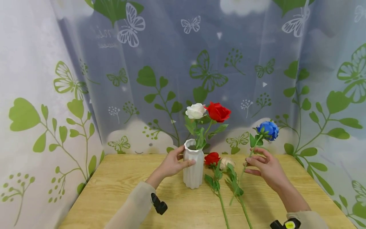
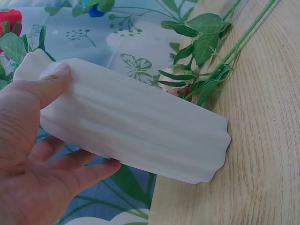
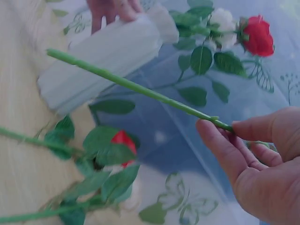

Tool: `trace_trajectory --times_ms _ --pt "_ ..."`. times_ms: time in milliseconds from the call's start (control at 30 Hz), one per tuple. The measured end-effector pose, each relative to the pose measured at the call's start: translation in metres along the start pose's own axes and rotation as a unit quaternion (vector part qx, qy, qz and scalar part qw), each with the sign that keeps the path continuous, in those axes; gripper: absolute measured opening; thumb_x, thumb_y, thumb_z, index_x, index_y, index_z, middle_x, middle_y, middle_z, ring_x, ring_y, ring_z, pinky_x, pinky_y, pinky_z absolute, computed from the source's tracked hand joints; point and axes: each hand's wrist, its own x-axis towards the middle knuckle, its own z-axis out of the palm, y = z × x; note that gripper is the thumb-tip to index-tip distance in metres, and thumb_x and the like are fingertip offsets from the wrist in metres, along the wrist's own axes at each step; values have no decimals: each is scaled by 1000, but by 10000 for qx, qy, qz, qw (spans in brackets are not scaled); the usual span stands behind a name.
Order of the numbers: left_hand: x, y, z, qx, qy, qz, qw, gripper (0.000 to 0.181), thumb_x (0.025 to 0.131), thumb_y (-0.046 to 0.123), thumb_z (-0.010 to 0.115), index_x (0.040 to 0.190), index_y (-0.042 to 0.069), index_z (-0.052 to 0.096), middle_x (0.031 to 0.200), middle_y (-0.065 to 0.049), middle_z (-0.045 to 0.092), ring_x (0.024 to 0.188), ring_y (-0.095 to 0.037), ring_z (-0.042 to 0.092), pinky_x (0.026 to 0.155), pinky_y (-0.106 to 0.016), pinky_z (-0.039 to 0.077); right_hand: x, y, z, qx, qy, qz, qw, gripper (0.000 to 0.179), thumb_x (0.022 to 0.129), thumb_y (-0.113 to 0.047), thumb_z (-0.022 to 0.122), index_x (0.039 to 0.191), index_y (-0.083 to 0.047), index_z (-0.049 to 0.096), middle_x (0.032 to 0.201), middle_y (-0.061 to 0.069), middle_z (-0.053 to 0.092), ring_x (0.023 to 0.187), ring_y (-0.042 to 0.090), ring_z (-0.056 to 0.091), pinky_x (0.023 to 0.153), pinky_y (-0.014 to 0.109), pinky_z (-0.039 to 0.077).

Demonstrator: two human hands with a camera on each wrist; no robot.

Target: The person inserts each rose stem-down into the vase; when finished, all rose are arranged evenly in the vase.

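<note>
A ribbed white vase [image 1: 193, 168] stands upright on the table, with a white rose [image 1: 195, 111] and a red rose [image 1: 218, 112] in it. My left hand [image 1: 173, 161] grips the vase around its upper part; in the left wrist view the thumb lies along one side and the fingers [image 2: 89, 176] behind. To the right of the vase, my right hand [image 1: 266, 165] pinches the green stem [image 3: 140, 89] of a blue rose [image 1: 267, 130] between thumb and fingertips. The bloom points up, and the stem's lower end hangs free above the table.
Another red rose [image 1: 212, 158] and a cream rose [image 1: 227, 163] lie on the wooden table [image 1: 114, 187] just right of the vase, stems toward the front edge. A printed curtain [image 1: 168, 41] with butterflies and leaves rises behind and at both sides.
</note>
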Motion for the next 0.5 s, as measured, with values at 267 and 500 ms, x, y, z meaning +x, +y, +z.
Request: trace_trajectory --times_ms 267,500 --pt "0 2 -1 68 30 26 10000 74 101 17 74 162 1 38 156 -24 52 136 -48 58 107 -53 56 8 -24 17 542 128 -582 9968 37 104 -9 67 134 -16 46 96 -4 69 96 12 73 86 38 66" --pt "1 0 -1 52 40 -15 10000 75 100 18 75 163 2 37 158 -24 51 137 -48 57 108 -54 56 14 -40 29 954 486 -692 9918 40 104 -8 66 135 -17 42 98 -2 69 98 15 73 87 35 66"
